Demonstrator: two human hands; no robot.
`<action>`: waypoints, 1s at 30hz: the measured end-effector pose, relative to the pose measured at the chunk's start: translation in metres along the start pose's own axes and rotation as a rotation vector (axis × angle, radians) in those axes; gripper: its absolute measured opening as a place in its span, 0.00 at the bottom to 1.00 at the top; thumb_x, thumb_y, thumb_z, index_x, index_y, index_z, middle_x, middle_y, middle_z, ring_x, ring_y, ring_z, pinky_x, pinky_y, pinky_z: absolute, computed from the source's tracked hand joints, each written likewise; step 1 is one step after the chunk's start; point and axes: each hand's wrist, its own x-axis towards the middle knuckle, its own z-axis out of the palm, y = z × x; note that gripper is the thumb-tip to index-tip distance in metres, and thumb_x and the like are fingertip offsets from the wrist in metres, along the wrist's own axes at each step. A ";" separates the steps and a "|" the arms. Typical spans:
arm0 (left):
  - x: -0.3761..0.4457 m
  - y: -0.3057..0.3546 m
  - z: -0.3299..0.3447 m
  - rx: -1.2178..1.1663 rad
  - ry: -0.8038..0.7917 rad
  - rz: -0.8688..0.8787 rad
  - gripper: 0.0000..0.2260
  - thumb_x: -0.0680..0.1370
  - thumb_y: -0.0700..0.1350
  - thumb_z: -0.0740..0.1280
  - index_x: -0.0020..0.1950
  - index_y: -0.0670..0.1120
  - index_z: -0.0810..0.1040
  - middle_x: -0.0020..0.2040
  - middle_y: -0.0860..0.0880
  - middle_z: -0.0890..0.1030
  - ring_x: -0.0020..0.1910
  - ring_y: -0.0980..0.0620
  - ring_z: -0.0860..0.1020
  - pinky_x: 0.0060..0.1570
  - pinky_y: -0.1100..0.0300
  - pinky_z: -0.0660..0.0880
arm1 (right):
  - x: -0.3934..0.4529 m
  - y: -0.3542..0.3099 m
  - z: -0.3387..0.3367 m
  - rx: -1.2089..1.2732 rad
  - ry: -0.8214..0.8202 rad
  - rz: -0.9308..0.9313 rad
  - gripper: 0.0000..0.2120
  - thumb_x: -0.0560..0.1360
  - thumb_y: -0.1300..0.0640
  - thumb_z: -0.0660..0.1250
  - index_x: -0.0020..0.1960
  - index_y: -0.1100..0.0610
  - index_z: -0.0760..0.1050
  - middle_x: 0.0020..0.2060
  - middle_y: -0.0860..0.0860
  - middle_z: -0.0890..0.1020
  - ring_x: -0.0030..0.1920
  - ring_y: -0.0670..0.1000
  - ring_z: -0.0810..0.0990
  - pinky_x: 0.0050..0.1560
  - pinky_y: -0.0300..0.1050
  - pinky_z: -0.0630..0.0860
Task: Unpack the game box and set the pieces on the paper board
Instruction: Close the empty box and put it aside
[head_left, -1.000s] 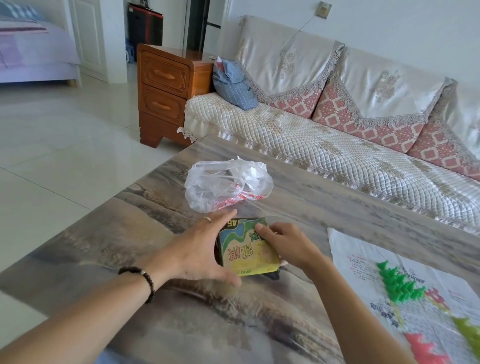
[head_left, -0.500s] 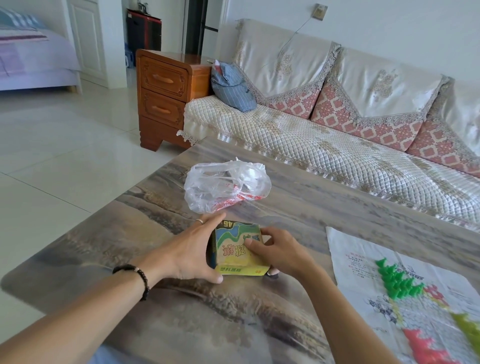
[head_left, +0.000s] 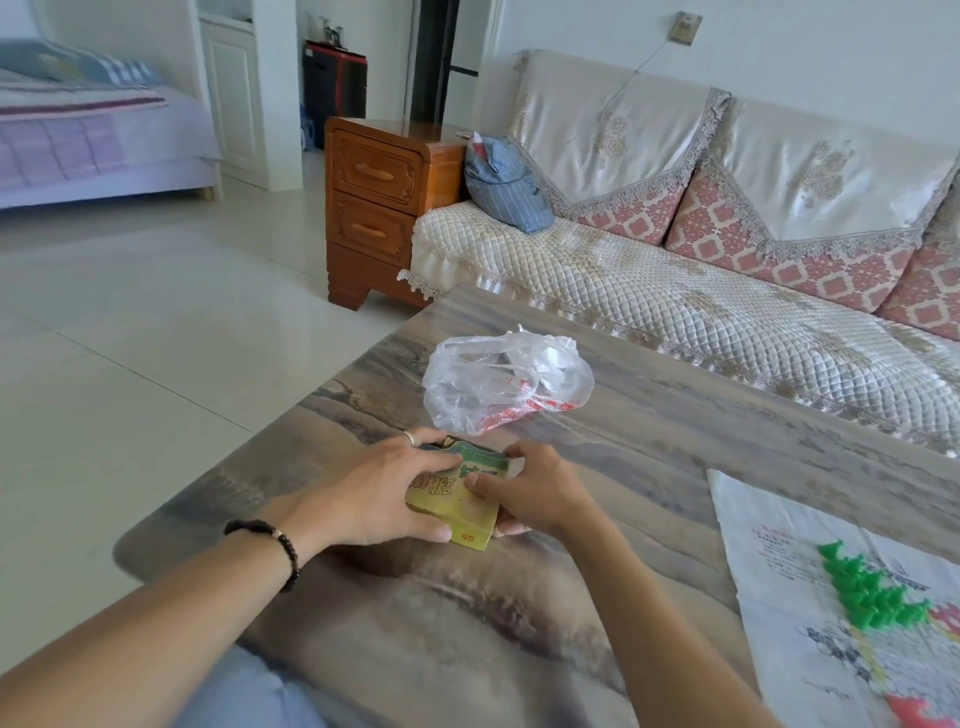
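Tabletop (head_left: 363, 623): both hands, left (head_left: 374, 499), right (head_left: 530, 493), clasp game box (head_left: 457, 499).

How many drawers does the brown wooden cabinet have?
2. The upper drawer sits just under the top of the wooden cabinet; the lower drawer is directly beneath it. No others show from this side.

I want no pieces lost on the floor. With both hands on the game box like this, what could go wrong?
The left hand and right hand grip the game box near the table edge closest to the floor; if it pops open, pieces may roll off. The plastic bag lies just behind and could get knocked. The green pieces already standing on the paper board could topple if the paper is nudged.
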 end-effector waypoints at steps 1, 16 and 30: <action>-0.007 -0.008 -0.008 0.013 0.006 -0.028 0.34 0.70 0.60 0.73 0.74 0.57 0.66 0.75 0.58 0.58 0.70 0.56 0.65 0.65 0.60 0.65 | 0.005 -0.009 0.012 0.019 0.006 -0.024 0.15 0.71 0.54 0.74 0.51 0.54 0.69 0.42 0.57 0.83 0.33 0.54 0.85 0.37 0.50 0.83; -0.004 -0.072 -0.058 -0.040 0.080 -0.172 0.34 0.73 0.56 0.71 0.76 0.55 0.61 0.76 0.53 0.59 0.72 0.54 0.64 0.67 0.57 0.65 | 0.048 -0.059 0.053 -0.156 0.289 -0.214 0.09 0.71 0.53 0.64 0.39 0.57 0.79 0.31 0.51 0.82 0.34 0.53 0.81 0.39 0.47 0.79; 0.145 -0.006 -0.018 0.223 -0.049 -0.132 0.42 0.68 0.70 0.65 0.76 0.62 0.48 0.79 0.48 0.44 0.76 0.39 0.44 0.70 0.34 0.53 | 0.137 -0.010 -0.118 -0.422 0.637 -0.098 0.14 0.77 0.47 0.61 0.55 0.54 0.75 0.52 0.52 0.80 0.53 0.56 0.77 0.48 0.47 0.72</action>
